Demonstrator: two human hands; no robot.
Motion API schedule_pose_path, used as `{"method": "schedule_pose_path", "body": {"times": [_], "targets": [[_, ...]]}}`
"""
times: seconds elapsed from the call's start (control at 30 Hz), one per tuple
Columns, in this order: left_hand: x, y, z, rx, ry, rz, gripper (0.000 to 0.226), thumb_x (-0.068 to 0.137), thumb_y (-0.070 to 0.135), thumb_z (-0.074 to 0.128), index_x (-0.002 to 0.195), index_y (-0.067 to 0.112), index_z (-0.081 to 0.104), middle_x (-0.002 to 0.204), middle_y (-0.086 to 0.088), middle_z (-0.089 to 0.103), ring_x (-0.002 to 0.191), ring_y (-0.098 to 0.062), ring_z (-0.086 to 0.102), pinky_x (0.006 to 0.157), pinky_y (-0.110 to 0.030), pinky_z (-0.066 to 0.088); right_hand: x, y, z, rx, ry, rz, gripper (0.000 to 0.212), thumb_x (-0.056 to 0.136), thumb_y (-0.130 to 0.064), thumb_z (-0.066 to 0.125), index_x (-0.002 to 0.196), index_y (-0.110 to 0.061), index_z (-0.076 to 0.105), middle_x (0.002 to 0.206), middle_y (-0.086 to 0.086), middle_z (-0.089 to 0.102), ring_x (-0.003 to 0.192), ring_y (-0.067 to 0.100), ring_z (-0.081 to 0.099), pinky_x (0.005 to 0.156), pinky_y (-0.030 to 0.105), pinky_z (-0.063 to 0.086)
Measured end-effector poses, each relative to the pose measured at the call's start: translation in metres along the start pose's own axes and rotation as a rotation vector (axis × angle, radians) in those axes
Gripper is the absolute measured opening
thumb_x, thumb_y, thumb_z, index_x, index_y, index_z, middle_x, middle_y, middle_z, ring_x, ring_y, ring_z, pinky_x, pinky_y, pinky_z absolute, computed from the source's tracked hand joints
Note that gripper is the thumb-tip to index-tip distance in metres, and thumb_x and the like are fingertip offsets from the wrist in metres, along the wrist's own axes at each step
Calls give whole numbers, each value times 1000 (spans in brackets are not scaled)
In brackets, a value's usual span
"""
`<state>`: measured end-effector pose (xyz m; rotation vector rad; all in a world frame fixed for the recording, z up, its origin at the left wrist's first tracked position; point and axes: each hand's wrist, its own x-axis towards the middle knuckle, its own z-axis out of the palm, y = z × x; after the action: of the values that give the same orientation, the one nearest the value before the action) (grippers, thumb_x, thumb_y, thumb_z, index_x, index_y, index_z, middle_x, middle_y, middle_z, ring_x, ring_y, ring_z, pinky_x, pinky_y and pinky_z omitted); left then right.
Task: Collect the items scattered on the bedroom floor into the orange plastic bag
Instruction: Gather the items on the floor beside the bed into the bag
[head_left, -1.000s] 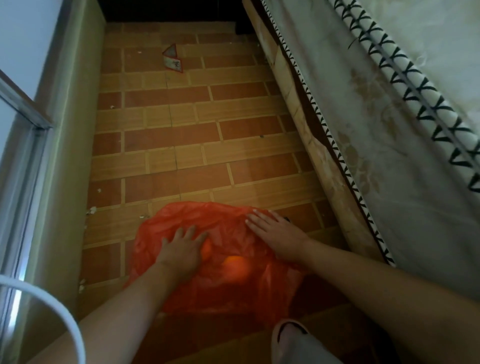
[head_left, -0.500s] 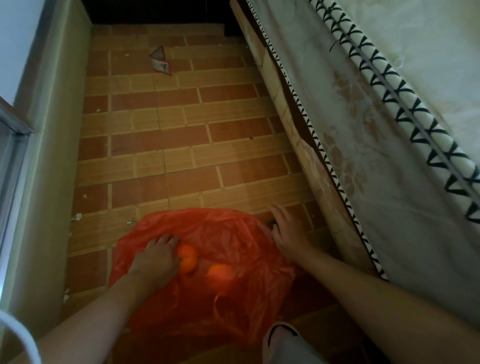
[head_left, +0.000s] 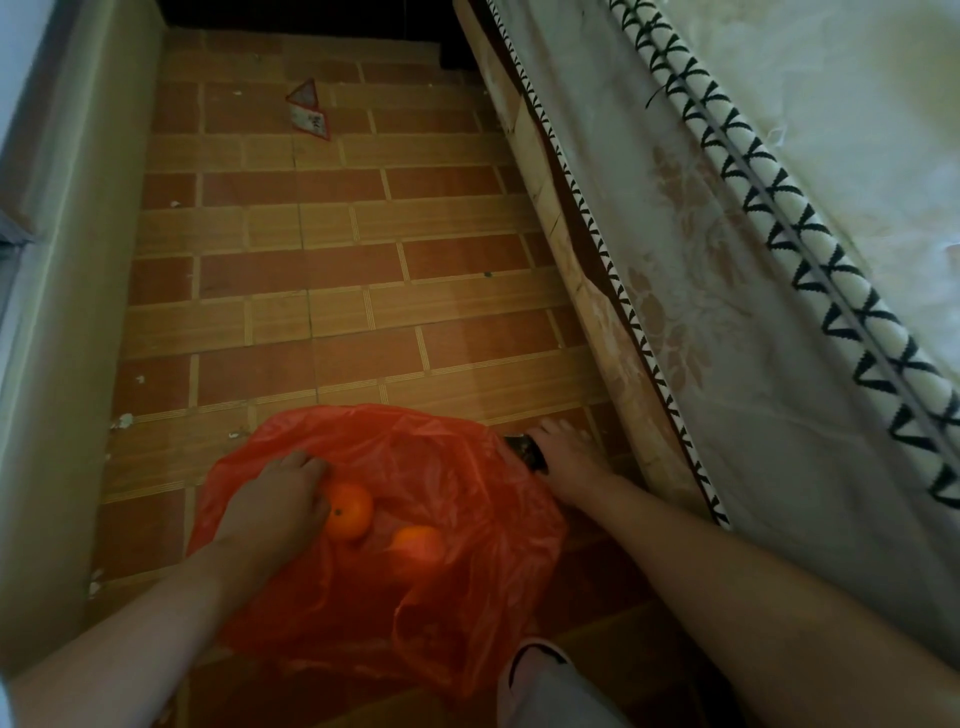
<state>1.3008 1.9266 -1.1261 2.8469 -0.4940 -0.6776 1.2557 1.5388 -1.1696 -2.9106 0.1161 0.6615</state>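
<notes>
Head view looks down on a brick-patterned tiled floor between a pale wall on the left and a bed with a hanging sheet on the right. An orange plastic bag lies crumpled on the near floor, with two oranges showing at it: one orange uncovered beside the left hand, a second orange just right of it, seen dimly through the plastic. The left hand rests palm down on the left part of the bag, fingers curled against the first orange; whether it grips the fruit or only the plastic cannot be told. The right hand is at the bag's far right edge, near the bed base, fingers closed around a small dark object too dim to identify. Far up the floor lies a red-edged triangular wrapper. White crumbs dot the tiles along the wall. A pale slipper shows at the near edge
</notes>
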Motion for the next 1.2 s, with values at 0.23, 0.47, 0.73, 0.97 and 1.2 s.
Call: {"method": "schedule_pose_path", "body": {"times": [0.23, 0.47, 0.73, 0.97, 1.2], "targets": [[-5, -1, -1, -28, 51, 15, 19, 95, 24, 60, 111, 18, 67, 108, 1, 59, 100, -25, 64, 73, -40, 55, 6, 1, -19, 36, 197, 192, 50, 86, -31, 73, 132, -22, 55, 129, -1, 49, 121, 22, 51, 102, 40, 46], [-8, 7, -12, -75, 79, -4, 17, 97, 35, 55, 102, 20, 62, 101, 3, 59, 95, -24, 65, 71, -38, 53, 4, -61, -65, 292, 388, -51, 49, 81, -31, 72, 127, -24, 57, 115, -7, 51, 108, 14, 50, 95, 38, 49], [-16, 16, -17, 89, -139, 41, 68, 79, 60, 67, 134, 27, 46, 128, 3, 48, 123, -22, 50, 90, -43, 54, -25, -130, -58, -135, -59, -397, 53, 82, -47, 70, 129, -26, 55, 125, -3, 51, 122, 20, 47, 110, 44, 36], [-23, 5, -15, 148, -166, 16, 72, 80, 55, 71, 138, 22, 43, 132, -1, 47, 127, -26, 49, 96, -42, 52, -22, -131, -43, 34, -31, -353, 68, 83, -42, 78, 142, -27, 48, 137, -5, 50, 124, 22, 55, 106, 46, 46], [-26, -1, -17, 65, -148, -27, 33, 97, 36, 55, 126, 21, 59, 127, -6, 64, 114, -30, 66, 89, -44, 57, -45, -114, -41, 74, 10, -375, 37, 85, -24, 69, 123, -24, 65, 123, -5, 56, 115, 21, 60, 95, 40, 51]]}}
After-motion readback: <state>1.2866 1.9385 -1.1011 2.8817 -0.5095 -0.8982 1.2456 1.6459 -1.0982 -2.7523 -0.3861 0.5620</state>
